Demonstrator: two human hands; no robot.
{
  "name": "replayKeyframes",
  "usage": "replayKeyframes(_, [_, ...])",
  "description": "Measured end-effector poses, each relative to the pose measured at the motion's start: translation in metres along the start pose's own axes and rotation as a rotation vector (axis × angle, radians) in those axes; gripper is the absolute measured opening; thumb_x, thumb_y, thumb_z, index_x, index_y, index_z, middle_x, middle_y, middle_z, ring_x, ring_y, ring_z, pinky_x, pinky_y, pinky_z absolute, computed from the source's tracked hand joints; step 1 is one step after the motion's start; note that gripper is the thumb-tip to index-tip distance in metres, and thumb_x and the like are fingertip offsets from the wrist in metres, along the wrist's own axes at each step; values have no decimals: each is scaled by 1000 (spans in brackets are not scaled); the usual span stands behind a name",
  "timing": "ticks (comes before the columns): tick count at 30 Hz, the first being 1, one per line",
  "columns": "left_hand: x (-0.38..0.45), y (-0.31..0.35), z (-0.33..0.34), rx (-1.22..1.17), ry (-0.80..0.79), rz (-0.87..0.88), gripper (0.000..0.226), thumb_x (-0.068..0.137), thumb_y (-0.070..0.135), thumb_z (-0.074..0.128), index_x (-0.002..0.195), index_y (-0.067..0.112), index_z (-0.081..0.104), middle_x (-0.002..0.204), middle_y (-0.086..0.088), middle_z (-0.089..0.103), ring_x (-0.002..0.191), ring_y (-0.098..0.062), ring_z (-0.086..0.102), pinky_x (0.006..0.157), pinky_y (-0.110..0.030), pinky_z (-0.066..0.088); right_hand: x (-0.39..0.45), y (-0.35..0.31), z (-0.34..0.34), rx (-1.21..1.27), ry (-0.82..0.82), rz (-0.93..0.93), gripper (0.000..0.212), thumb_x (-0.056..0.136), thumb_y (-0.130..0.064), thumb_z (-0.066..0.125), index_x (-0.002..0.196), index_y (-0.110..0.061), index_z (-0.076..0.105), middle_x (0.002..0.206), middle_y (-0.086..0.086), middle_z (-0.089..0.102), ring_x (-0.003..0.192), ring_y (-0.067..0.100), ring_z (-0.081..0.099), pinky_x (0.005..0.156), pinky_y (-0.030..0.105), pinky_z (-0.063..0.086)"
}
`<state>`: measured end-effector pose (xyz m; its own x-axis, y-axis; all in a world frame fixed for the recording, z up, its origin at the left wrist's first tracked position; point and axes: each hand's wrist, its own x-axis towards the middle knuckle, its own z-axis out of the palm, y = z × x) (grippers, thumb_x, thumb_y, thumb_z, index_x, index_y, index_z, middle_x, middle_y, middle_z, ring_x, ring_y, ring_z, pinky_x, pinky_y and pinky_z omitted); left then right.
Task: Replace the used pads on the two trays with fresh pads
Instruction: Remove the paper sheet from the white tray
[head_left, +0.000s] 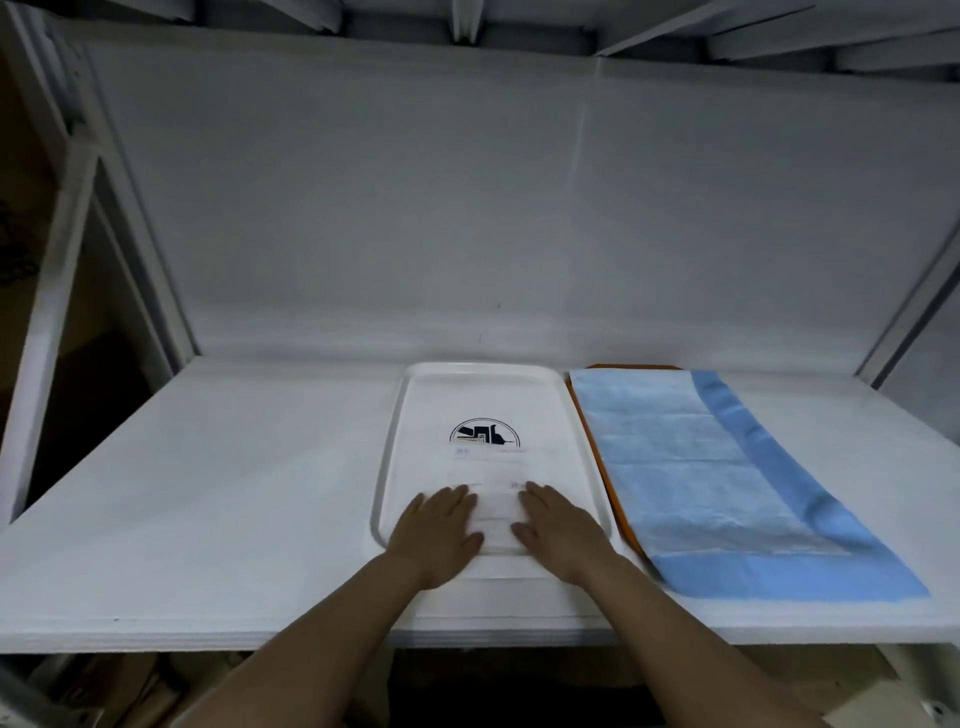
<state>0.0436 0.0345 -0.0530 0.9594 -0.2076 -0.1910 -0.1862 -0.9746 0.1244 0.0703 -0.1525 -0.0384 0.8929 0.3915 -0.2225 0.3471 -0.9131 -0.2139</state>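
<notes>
Two bare forearms reach in from the near edge over a white bench. The left hand and the right hand lie palm-down, side by side with a narrow gap between them, on the near end of a white tray. The fingers of both hands are straight and close together, pressing flat on a white paper pad that lines the tray; neither hand grips anything. The pad's near edge hangs over the tray's near rim onto the bench. Farther along, the pad bears a dark semicircular logo (its small print is too faint to read). Just beside the white tray, to its right, an orange tray shows only as a thin edge, covered by a blue pad with a paler centre and darker border, which overhangs the tray's near and right sides. Behind both trays rises a plain white back wall.
</notes>
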Motion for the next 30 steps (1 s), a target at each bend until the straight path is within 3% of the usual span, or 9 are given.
replayKeyframes(2, [-5,-8,-4,-23,-25,-80,64,100,47,24,153,16,5,161,-1,-1,148,-17,2,119,-38,1,-5,5,-3,-22,-28,62,63,99,-47,30,151,-14,16,160,1,6,146,18,11,115,34,21])
replayKeyframes(6, [-13,-12,-9,-32,-2,-170,70,99,50,25,152,11,3,160,-4,-3,147,-19,-8,119,-37,-2,-8,2,-4,-84,41,89,69,96,-54,32,148,-10,22,159,3,8,147,18,-1,116,38,13])
replayKeyframes(9, [-13,-6,-12,-42,45,-115,70,98,49,29,153,14,4,160,-3,-5,147,-17,-8,119,-33,-3,-8,-8,-7,-44,21,-3,71,95,-52,39,151,-16,17,160,-1,4,147,14,-2,118,35,12])
replayKeyframes(13, [-9,5,-14,-32,-33,28,66,99,44,33,153,17,7,161,-1,1,147,-15,1,119,-32,1,-5,-19,-8,-55,-61,-106,65,98,-44,38,152,-19,12,160,-3,3,147,13,2,118,33,14])
replayKeyframes(17, [-6,9,-11,-55,-49,31,62,100,42,31,153,20,8,161,1,1,147,-15,3,119,-33,9,-1,-19,-6,-65,-77,-115,63,100,-42,35,153,-19,9,160,-2,2,147,13,5,117,32,15])
replayKeyframes(20, [-6,9,-10,-21,-44,-5,64,98,49,30,153,22,9,160,2,2,147,-16,6,116,-38,16,-2,-14,-7,-137,-45,-39,70,95,-51,39,151,-16,16,160,2,10,145,18,16,114,35,23])
replayKeyframes(24, [-3,9,-15,3,-37,-25,67,96,53,35,151,22,14,160,0,7,146,-19,11,115,-41,18,2,-9,-13,-268,16,-62,63,91,-54,46,137,-13,40,142,7,43,125,24,45,96,37,38])
replayKeyframes(27, [-3,9,-17,14,-37,-18,67,95,53,37,151,22,17,160,-1,9,145,-21,14,114,-42,20,4,-9,-16,-392,23,-136,56,92,-50,47,132,-10,45,131,11,47,112,28,52,84,37,41])
replayKeyframes(30, [-2,9,-18,13,-37,-12,66,95,52,38,150,22,18,159,-1,11,145,-21,16,113,-41,21,5,-9,-20,-476,24,-228,52,94,-46,45,131,-9,44,131,15,46,108,31,53,82,37,40])
